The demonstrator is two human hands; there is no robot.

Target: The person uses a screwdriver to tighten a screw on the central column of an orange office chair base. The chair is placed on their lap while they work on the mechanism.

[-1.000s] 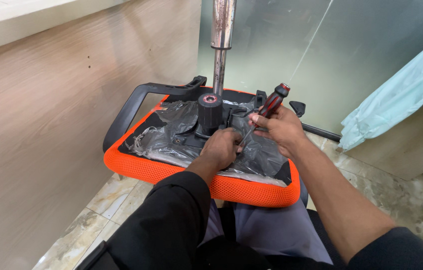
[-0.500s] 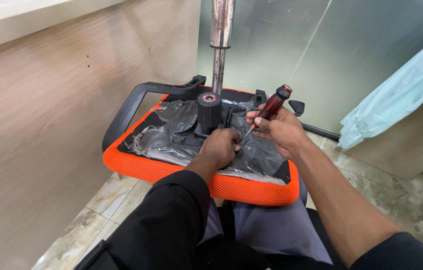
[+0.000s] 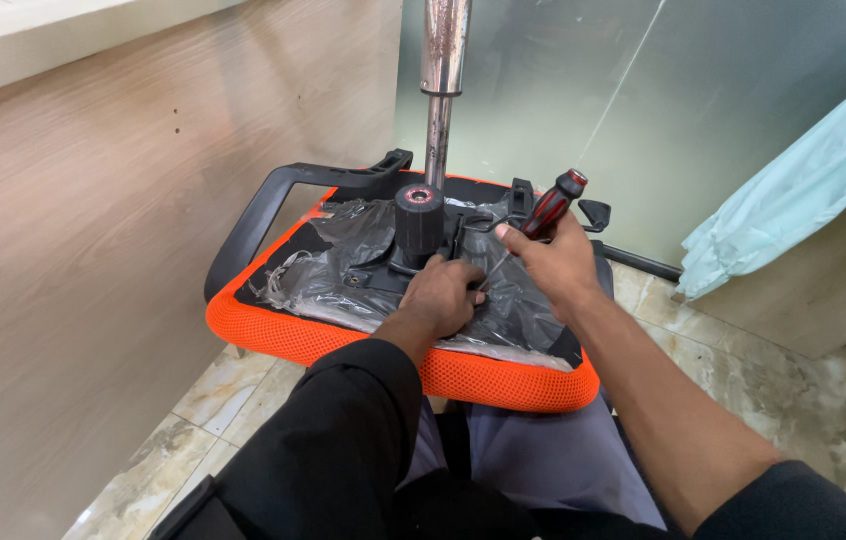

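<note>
An upturned orange mesh chair seat (image 3: 283,335) rests on my lap, its black underside covered in clear plastic wrap (image 3: 343,270). A black cylindrical socket (image 3: 419,215) with a red-ringed hole stands at the middle of the mechanism plate. My right hand (image 3: 553,262) grips a screwdriver (image 3: 549,208) with a dark red and black handle, its shaft angled down to the plate. My left hand (image 3: 445,296) presses flat on the plate beside the screwdriver tip. A black armrest loop (image 3: 261,212) curves off the seat's left side.
A metal gas-lift column (image 3: 441,80) stands upright behind the seat. A wood-panel wall (image 3: 113,230) is close on the left, frosted glass (image 3: 723,100) behind. A pale green plastic sheet (image 3: 803,185) hangs at right. Marble floor tiles (image 3: 823,400) lie below.
My right hand has tilted the screwdriver handle slightly. My left hand stays pressed on the plate and the seat has not shifted.
</note>
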